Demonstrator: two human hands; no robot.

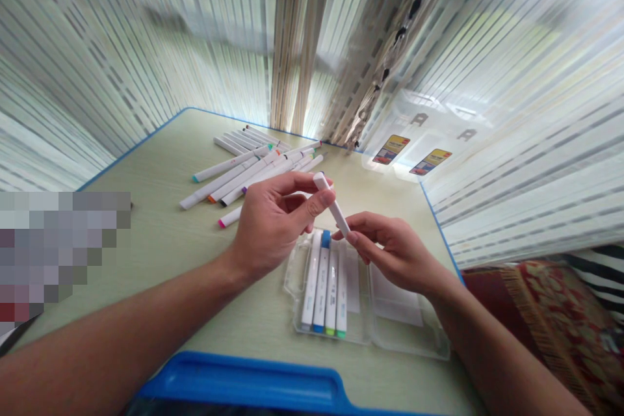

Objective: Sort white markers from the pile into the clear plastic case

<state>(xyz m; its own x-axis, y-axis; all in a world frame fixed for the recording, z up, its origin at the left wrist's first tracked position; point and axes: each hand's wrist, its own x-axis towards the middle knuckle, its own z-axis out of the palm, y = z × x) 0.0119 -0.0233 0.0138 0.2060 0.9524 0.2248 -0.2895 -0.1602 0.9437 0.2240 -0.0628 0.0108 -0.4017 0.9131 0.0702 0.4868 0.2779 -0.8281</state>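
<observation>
A white marker (pixel 336 209) is held tilted above the table between both of my hands. My left hand (pixel 273 218) pinches its upper end between thumb and fingers. Around its lower end close the thumb and fingertips of my right hand (pixel 390 247). Just below lies an open clear plastic case (pixel 358 328), its lid folded out to the right. Several white markers (pixel 324 289) with grey, blue, yellow-green and green ends stand side by side in its left half. Beyond my left hand, a loose pile of white markers (pixel 244 175) with coloured ends is spread out.
Two clear cases (pixel 390 149) with yellow-and-red labels stand at the table's back right against the striped curtains (pixel 219 26). The pale green table (pixel 146 208) has a blue edge. A blue tray-like piece (pixel 248 377) sits at the front. Patterned fabric (pixel 550 312) shows at right.
</observation>
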